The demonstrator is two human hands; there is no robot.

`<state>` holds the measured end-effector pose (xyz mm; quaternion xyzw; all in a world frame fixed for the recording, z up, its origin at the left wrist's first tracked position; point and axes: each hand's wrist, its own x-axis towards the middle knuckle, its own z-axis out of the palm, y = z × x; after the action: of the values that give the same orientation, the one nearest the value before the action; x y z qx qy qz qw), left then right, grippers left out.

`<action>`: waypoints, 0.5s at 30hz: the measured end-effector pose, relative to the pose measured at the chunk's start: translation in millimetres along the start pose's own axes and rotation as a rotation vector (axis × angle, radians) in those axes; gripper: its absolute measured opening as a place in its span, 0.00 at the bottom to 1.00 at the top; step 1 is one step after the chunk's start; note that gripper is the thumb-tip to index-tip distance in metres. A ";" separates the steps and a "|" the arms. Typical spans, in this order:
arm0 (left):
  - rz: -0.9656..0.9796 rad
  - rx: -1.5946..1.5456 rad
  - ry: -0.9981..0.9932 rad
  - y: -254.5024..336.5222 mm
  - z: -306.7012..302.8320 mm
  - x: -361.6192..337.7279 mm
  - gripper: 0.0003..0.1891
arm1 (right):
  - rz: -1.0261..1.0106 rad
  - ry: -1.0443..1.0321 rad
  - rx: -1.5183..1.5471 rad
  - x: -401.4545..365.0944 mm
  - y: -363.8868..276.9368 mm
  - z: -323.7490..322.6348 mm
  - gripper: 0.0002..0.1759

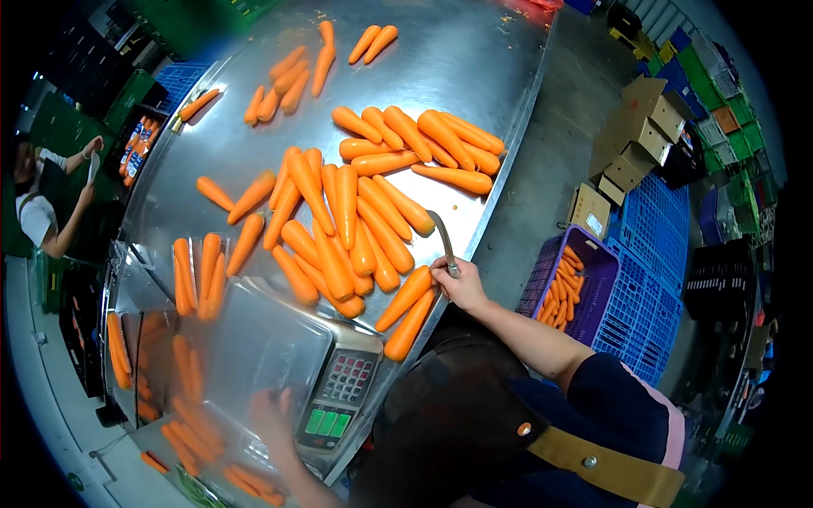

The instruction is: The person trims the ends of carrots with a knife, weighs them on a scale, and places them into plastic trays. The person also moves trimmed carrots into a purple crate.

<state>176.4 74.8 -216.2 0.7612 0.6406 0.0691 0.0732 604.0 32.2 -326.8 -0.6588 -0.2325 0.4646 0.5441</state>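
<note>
My right hand (458, 284), its fingers closed, holds a small curved knife (445, 237) at the near edge of the metal table (406, 63). Two loose carrots (406, 298) lie right beside its fingertips, and a large pile of carrots (334, 258) spreads beyond them. My left hand (273, 416) is smeared by motion over the lower side of the digital scale (350, 374), near its pan (262, 339); its fingers and anything in them cannot be made out. Clear trays with carrots (209, 275) stand left of the pan.
More carrots (292, 80) lie at the table's far side. A purple crate (605, 292) with carrots stands on the floor at right, beside blue crates (656, 220) and cardboard boxes (635, 127). Another person (42, 190) is at far left, near packed carrots (138, 148).
</note>
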 end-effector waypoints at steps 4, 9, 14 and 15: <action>0.039 -0.040 0.077 28.0 -12.6 19.2 0.13 | 0.140 -0.035 0.120 5.1 -17.2 -3.3 0.07; 0.060 -0.152 -0.043 107.4 -16.1 57.6 0.18 | -0.056 0.092 -0.201 29.7 -40.1 -17.1 0.11; 0.092 -0.379 -0.264 188.1 -2.7 102.1 0.22 | -0.357 0.078 -0.617 78.6 -52.2 -24.2 0.25; 0.116 -0.379 -0.232 192.3 0.3 111.6 0.22 | -0.277 -0.010 -0.634 84.9 -59.1 -23.3 0.29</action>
<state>380.9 152.4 -176.7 0.7723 0.5586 0.1040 0.2840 675.0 107.2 -302.7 -0.7550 -0.4554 0.2940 0.3690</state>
